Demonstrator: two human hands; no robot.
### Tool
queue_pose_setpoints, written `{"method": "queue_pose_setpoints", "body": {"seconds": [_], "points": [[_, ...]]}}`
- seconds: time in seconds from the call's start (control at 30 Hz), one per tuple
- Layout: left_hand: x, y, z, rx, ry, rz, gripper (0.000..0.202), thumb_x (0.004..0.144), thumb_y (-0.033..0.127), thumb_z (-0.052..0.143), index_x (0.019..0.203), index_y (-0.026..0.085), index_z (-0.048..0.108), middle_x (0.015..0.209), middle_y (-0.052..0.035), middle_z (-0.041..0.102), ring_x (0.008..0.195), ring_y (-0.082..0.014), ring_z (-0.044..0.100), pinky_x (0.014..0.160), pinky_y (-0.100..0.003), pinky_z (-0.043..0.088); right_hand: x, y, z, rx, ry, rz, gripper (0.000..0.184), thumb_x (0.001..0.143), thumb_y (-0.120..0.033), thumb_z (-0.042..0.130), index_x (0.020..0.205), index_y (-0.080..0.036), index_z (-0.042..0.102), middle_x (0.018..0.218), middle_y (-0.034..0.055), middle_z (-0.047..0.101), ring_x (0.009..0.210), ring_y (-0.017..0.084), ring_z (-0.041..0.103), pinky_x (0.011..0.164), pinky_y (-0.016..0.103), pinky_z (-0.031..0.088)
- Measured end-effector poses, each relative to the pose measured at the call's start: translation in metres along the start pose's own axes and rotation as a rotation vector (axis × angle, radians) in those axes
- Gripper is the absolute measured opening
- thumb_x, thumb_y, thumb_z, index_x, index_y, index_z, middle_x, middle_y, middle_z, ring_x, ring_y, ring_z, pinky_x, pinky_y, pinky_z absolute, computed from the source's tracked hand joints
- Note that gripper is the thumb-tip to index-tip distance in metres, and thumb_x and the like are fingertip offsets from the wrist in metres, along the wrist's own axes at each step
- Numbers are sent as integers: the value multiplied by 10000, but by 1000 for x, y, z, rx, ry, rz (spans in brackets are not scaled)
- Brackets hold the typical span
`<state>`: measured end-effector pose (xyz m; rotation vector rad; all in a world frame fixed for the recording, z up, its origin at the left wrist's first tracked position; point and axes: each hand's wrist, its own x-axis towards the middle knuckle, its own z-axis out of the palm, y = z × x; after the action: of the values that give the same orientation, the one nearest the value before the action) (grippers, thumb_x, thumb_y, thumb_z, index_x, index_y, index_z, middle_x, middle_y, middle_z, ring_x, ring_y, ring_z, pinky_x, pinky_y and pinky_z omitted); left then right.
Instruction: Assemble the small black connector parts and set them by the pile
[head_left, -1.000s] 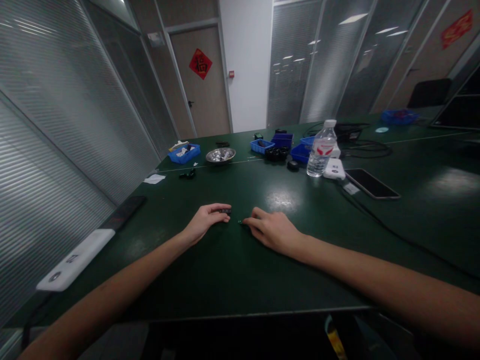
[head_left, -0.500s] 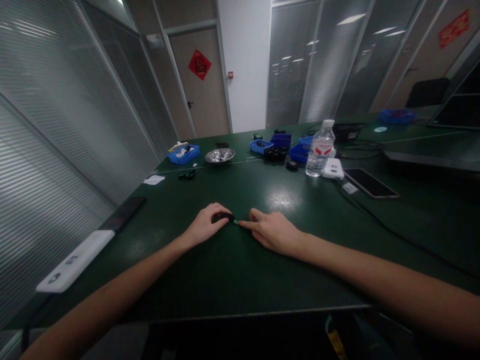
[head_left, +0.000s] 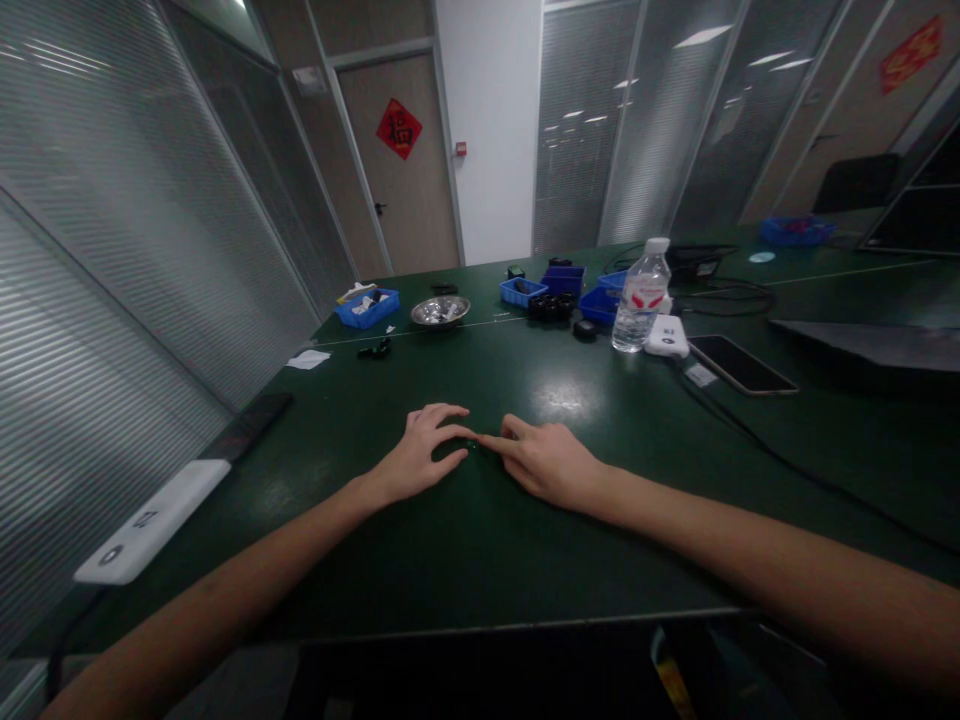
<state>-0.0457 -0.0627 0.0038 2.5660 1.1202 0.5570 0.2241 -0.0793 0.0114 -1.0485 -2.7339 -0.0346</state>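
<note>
My left hand (head_left: 420, 455) rests on the green table with its thumb and fingers spread apart, and nothing shows between them. Its index fingertip comes close to the tip of my right index finger. From the other side, my right hand (head_left: 555, 462) points inward with the index finger stretched out and the other fingers curled in. A tiny green shiny piece (head_left: 472, 444) lies on the table at the two fingertips, partly covered. It is too small to name. Whether either fingertip presses on it I cannot tell.
Beyond the hands stand a metal bowl (head_left: 440, 312), a blue basket (head_left: 367, 309) and a water bottle (head_left: 642, 297). A phone (head_left: 741, 365) and a cable lie to the right. White (head_left: 154, 522) and black (head_left: 259, 425) flat devices line the left edge.
The dark elongated object that my left hand gripped is out of sight, and that hand's fingers have spread open. My right hand has stayed nearly in place.
</note>
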Motion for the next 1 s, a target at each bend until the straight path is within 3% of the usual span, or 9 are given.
{"method": "queue_pose_setpoints", "body": {"seconds": [0.23,0.57,0.73,0.87,1.0], "points": [[5,0,2,27,21,25,225,979,375,625,1168,313,731,1477,-29,540,1404,-282,409,1146,-514,293,0,0,8,60,53,90,389,1023,-278,468,1404,-245,533,1155,78,605,740,136,614,602,259,411],[5,2,4,4,21,56,176,975,319,627,1113,274,725,1422,-38,588,1382,-268,436,1143,-486,285,2,1,10,77,68,86,361,1023,-289,464,1374,-251,535,1150,64,611,755,139,604,607,253,385],[5,1,2,-8,82,65,142,949,314,649,1054,255,725,1360,-43,637,1338,-262,483,1130,-454,284,1,2,10,68,63,95,360,1015,-295,482,1367,-256,547,1150,62,616,763,142,612,605,261,387],[4,-13,-6,-33,141,5,181,948,349,642,1087,253,709,1278,-42,685,1273,-252,541,1121,-445,275,-1,3,9,79,70,96,347,1019,-288,481,1355,-244,556,1137,64,616,747,133,604,607,262,399],[4,-34,-12,-37,122,-68,230,955,361,628,1145,255,702,1222,-34,711,1221,-238,574,1112,-438,271,-3,5,8,111,74,73,342,1026,-292,467,1352,-235,556,1163,65,618,750,130,605,608,260,403]]}}
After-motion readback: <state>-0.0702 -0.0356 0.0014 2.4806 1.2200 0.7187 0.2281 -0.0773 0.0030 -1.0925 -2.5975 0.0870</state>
